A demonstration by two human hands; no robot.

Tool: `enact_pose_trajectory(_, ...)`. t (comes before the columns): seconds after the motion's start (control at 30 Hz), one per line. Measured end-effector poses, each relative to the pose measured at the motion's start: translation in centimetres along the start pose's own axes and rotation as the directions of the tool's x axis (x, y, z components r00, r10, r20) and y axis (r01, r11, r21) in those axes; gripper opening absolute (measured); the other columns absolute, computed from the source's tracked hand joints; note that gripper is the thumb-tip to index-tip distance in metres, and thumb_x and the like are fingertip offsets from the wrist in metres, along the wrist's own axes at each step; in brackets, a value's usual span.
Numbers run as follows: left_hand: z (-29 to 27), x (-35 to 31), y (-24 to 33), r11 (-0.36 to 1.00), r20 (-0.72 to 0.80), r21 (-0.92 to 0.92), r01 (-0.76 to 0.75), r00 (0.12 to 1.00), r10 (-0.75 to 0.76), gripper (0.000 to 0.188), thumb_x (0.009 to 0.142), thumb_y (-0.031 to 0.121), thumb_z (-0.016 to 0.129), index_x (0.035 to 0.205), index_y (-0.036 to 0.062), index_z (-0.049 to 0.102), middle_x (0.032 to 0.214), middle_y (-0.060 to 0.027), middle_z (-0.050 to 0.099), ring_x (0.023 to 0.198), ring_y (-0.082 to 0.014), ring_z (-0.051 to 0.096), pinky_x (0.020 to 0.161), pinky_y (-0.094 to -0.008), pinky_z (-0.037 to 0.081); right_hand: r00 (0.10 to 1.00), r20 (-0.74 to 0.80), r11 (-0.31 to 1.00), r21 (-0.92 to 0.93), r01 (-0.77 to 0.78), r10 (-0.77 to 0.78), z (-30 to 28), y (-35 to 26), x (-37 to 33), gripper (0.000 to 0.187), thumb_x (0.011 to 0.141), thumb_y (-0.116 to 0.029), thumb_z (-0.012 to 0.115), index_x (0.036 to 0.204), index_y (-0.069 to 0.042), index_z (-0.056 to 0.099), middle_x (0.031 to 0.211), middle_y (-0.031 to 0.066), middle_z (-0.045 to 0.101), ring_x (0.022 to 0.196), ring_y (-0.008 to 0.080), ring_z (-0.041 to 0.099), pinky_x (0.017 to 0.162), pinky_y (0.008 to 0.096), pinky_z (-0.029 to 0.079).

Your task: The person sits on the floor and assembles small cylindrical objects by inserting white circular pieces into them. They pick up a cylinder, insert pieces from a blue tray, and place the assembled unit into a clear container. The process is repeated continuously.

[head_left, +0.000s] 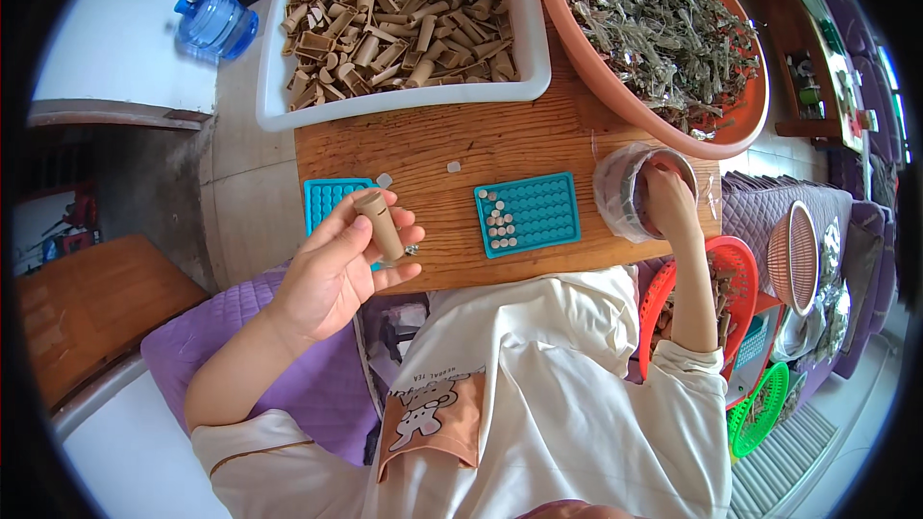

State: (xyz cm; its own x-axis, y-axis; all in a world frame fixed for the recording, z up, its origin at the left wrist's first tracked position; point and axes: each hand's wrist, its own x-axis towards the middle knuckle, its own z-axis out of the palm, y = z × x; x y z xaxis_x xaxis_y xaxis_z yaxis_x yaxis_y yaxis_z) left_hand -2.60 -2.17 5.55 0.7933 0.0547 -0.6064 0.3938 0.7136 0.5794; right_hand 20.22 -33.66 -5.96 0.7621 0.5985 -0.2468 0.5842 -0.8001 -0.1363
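Note:
My left hand (336, 264) is closed round a brown plastic tube (384, 227), held tilted over the table's left part. A small shiny bit (411, 250) shows by its fingers; what it is I cannot make out. Partly behind this hand lies a teal tray (332, 200) with rows of round pits. My right hand (667, 194) reaches into a clear plastic tub (615, 194) at the table's right edge, and its fingers are hidden inside. Between the hands sits a second teal tray (538, 211), with several small silver discs (502, 231) in its left pits.
A white bin (404, 101) of brown plastic parts (413, 19) and an orange basin (615, 86) of clear, glinting pieces (663, 29) stand at the back of the wooden table (385, 144). A red basket (735, 255) is beside my right arm. A blue water bottle (216, 24) stands far left.

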Motion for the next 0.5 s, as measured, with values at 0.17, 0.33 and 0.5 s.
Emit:
enact_pose_trajectory(0.17, -0.7, 0.3, 0.0, 0.992, 0.019, -0.105, 0.066, 0.998, -0.065, 0.027, 0.088, 0.021, 0.042, 0.112, 0.0088, 0.043, 0.106, -0.0073, 0.050, 0.099, -0.0201, 0.051, 0.074, -0.0352, 0.049, 0.992, -0.118, 0.995, 0.087, 0.045, -0.035, 0.0, 0.7, -0.6, 0.024, 0.069, 0.001, 0.044, 0.092, 0.002, 0.052, 0.083, 0.0214, 0.057, 0.075, 0.0345, 0.057, 0.066, 0.0419, 0.045)
enact_pose_trajectory(0.33, -1.2, 0.4, -0.1, 0.992, 0.032, -0.089, 0.086, 0.996, -0.083, 0.027, 0.088, 0.023, 0.041, 0.111, 0.0082, 0.044, 0.104, -0.0071, 0.051, 0.096, -0.0186, 0.053, 0.068, -0.0311, 0.051, 0.999, -0.034, 1.000, 0.029, -0.007, 0.008, 1.6, 1.1, 0.2, 0.023, 0.070, 0.000, 0.045, 0.092, 0.001, 0.051, 0.087, 0.0220, 0.056, 0.077, 0.0353, 0.056, 0.067, 0.0417, 0.044)
enact_pose_trajectory(0.5, -1.3, 0.4, -0.2, 0.990, 0.050, -0.088, 0.106, 0.994, -0.102, 0.026, 0.089, 0.023, 0.041, 0.108, 0.0078, 0.046, 0.102, -0.0069, 0.053, 0.094, -0.0183, 0.054, 0.067, -0.0296, 0.051, 0.984, -0.153, 0.993, 0.059, 0.105, -0.095, 0.0, 0.5, -0.1, 0.018, 0.071, -0.003, 0.048, 0.088, -0.001, 0.055, 0.085, 0.0191, 0.057, 0.076, 0.0342, 0.056, 0.066, 0.0404, 0.045)
